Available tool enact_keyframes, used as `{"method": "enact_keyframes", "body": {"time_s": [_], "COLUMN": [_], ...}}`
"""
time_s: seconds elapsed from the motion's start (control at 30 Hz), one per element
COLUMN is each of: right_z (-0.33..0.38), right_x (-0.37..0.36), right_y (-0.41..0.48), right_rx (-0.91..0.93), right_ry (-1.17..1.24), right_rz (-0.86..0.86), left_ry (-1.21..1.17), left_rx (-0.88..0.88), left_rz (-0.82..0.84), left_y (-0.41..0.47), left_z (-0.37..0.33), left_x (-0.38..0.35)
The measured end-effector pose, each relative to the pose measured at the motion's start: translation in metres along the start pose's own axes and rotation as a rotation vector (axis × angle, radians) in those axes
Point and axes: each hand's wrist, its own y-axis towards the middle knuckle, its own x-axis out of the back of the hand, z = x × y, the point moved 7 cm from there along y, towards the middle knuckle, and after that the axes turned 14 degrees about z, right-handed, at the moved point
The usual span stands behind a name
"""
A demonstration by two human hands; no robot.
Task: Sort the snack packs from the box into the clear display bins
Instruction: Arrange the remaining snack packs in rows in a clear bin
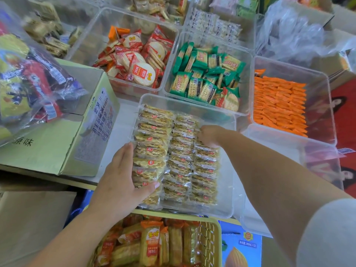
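The clear-wrapped cracker packs (183, 166) stand in close rows inside the nearest clear display bin (226, 189), which sits just right of the pale green cardboard box (57, 147). The left hand (123, 176) clasps the left row, with its fingers flat along the row's outer side and its thumb hooked round the near end. The right hand (211, 135) bears on the far end of the right-hand rows with fingers curled down; whether they pinch a pack cannot be told.
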Motion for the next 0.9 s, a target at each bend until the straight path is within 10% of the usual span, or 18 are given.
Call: {"method": "enact_keyframes", "body": {"time_s": [0.3,0.43,0.6,0.9], "right_z": [0.001,0.018,0.079,0.123], "right_x": [0.001,0.018,0.056,0.059], "right_y": [-0.019,-0.054,-0.113,-0.066], "right_rx": [-0.045,-0.057,0.367,0.349], "right_ry": [-0.086,-0.061,0.335,0.205], "right_rz": [-0.033,-0.318,-0.714,-0.383], "left_ry": [-0.003,-0.025,-0.041,-0.008], "left_rx": [0.000,-0.008,-0.016,-0.032], "left_rz": [0.003,0.006,0.014,0.012], "left_y": [0.000,0.002,0.003,0.001], "left_z": [0.000,0.001,0.000,-0.001], "left_x": [0.000,-0.001,0.000,0.002]}}
